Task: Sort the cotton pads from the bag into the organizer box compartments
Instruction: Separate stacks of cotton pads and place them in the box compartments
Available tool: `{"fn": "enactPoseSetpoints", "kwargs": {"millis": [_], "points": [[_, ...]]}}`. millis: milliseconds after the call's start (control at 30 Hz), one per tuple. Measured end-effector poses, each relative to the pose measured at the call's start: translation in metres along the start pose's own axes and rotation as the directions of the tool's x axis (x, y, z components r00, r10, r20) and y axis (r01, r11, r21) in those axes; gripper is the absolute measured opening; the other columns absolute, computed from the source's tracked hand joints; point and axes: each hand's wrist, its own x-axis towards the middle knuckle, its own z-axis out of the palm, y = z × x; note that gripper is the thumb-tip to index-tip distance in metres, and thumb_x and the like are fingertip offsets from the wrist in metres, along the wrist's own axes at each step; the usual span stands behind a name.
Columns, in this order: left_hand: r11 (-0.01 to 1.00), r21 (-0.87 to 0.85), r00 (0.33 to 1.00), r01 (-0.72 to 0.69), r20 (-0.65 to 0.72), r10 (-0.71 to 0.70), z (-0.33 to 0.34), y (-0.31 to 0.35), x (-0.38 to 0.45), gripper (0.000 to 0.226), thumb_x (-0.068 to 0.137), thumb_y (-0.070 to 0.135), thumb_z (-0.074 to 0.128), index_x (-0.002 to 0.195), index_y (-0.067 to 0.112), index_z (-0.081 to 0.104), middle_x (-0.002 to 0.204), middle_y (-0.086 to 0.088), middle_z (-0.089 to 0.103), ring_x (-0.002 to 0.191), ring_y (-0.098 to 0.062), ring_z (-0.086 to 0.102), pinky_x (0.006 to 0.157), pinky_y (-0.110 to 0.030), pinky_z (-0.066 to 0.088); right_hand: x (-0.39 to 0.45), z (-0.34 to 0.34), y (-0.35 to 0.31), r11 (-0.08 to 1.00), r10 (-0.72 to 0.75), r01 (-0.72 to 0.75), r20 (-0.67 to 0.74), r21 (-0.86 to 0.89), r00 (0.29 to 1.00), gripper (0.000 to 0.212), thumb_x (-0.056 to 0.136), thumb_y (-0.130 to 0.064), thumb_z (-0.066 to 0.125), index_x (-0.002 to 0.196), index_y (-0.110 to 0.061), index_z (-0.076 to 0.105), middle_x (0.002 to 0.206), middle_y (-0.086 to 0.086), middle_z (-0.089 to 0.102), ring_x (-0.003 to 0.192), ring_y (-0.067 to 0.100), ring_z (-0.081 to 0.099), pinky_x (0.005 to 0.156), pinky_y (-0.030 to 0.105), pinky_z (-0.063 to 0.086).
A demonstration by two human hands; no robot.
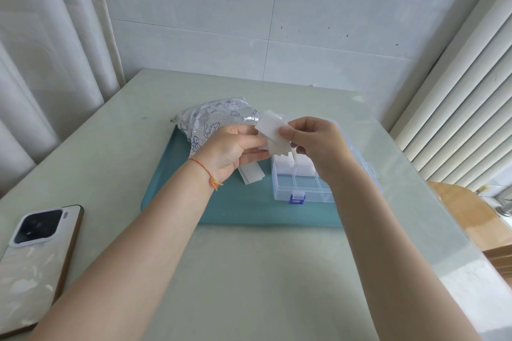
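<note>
Cotton pads: a small fanned stack of thin white rectangles, held in the air between my two hands, above the far-left compartments of the box.
Left hand: fingers curled under the stack, pinching its lower left edge.
Right hand: thumb and fingers narrow, nipping the top pad at its right edge.
Organizer box: clear plastic, lid open, blue latch at 6 o'clock; far compartments already hold white pads, near ones look bare.
Bag: silvery, printed, crumpled, at 10 o'clock from the box.
Loose pads: a few lying flat on the teal mat, at 9 o'clock from the box.
Handling: I judge them feather-light, soft, floppy, clinging together; best pinched at an edge, peeled singly.
Table: pale; phone at 8 o'clock.
</note>
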Motion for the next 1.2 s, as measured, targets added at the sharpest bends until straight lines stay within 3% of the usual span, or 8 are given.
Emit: {"fn": "enactPoseSetpoints", "kwargs": {"millis": [167,267,367,500,700,933,1033,1200], "points": [[0.998,-0.065,0.985,0.006,-0.17,-0.017,-0.002,-0.002,0.004,0.026,0.09,-0.014,0.054,0.112,-0.007,0.064,0.086,-0.013,0.072,0.072,-0.018,0.072,0.066,-0.023,0.06,0.001,-0.002,-0.001,0.999,0.018,-0.018,-0.005,0.04,1.0,0.012,0.085,-0.009,0.073,0.096,-0.009,0.068,0.078,0.004,0.068,0.058,0.01,0.055,0.062,0.023,0.044],[0.995,-0.101,0.966,-0.011,-0.259,-0.016,-0.006,-0.005,0.008,0.027,0.089,-0.015,0.052,0.114,-0.01,0.062,0.089,-0.017,0.069,0.068,-0.019,0.071,0.069,-0.026,0.061,0.002,-0.005,-0.002,0.987,0.011,-0.008,-0.019,0.162,1.0,0.006,0.087,-0.009,0.072,0.092,-0.008,0.068,0.073,0.001,0.067,0.059,0.009,0.056,0.062,0.023,0.042],[0.994,-0.104,0.977,-0.033,-0.212,0.01,-0.002,-0.004,0.007,0.029,0.09,-0.016,0.051,0.115,-0.009,0.063,0.093,-0.017,0.07,0.071,-0.019,0.072,0.07,-0.025,0.061,0.001,-0.001,-0.002,0.969,-0.004,-0.001,0.017,0.249,1.0,0.006,0.087,-0.011,0.072,0.084,-0.01,0.067,0.072,0.001,0.068,0.065,0.013,0.06,0.065,0.026,0.044],[0.992,-0.098,0.994,-0.074,-0.082,0.066,0.006,-0.002,0.003,0.029,0.09,-0.015,0.048,0.103,0.0,0.069,0.09,-0.01,0.075,0.084,-0.02,0.073,0.071,-0.023,0.058,-0.005,0.013,-0.002,0.988,-0.002,0.01,-0.054,0.155,0.999,0.014,0.085,-0.016,0.076,0.081,-0.01,0.064,0.073,0.003,0.068,0.066,0.013,0.063,0.062,0.023,0.047],[0.985,-0.16,0.998,-0.068,-0.028,0.064,0.008,-0.005,0.004,0.025,0.092,-0.007,0.051,0.113,-0.004,0.064,0.101,-0.017,0.071,0.093,-0.025,0.071,0.079,-0.029,0.058,-0.007,0.017,-0.003,0.998,-0.025,0.035,-0.148,0.059,0.989,0.021,0.082,-0.018,0.079,0.075,-0.012,0.059,0.069,0.001,0.063,0.056,0.008,0.054,0.056,0.019,0.046],[0.982,-0.175,0.984,-0.066,-0.175,0.035,0.01,-0.009,0.005,0.032,0.092,-0.015,0.048,0.12,-0.007,0.06,0.101,-0.017,0.07,0.077,-0.02,0.073,0.069,-0.024,0.059,-0.008,0.015,-0.005,0.991,-0.014,0.04,-0.202,0.127,0.979,0.015,0.087,-0.013,0.072,0.078,-0.01,0.062,0.069,0.002,0.066,0.05,0.01,0.052,0.054,0.023,0.045],[0.968,-0.236,0.973,-0.089,-0.227,0.034,0.011,-0.005,0.005,0.032,0.091,-0.015,0.042,0.116,-0.006,0.061,0.106,-0.022,0.069,0.084,-0.027,0.071,0.072,-0.027,0.061,-0.01,0.015,-0.008,0.978,0.023,-0.002,-0.099,0.208,0.995,0.011,0.09,-0.013,0.069,0.08,-0.009,0.065,0.074,0.003,0.07,0.057,0.014,0.055,0.057,0.025,0.046],[0.922,-0.383,0.987,-0.058,-0.159,-0.003,0.015,0.001,0.002,0.023,0.095,0.006,0.044,0.107,-0.002,0.061,0.103,-0.025,0.069,0.089,-0.031,0.069,0.084,-0.037,0.06,-0.012,0.025,-0.005,0.999,0.044,-0.041,-0.093,0.037,0.995,0.019,0.087,-0.02,0.072,0.074,-0.012,0.061,0.066,0.001,0.056,0.053,0.013,0.045,0.054,0.025,0.04]]}}
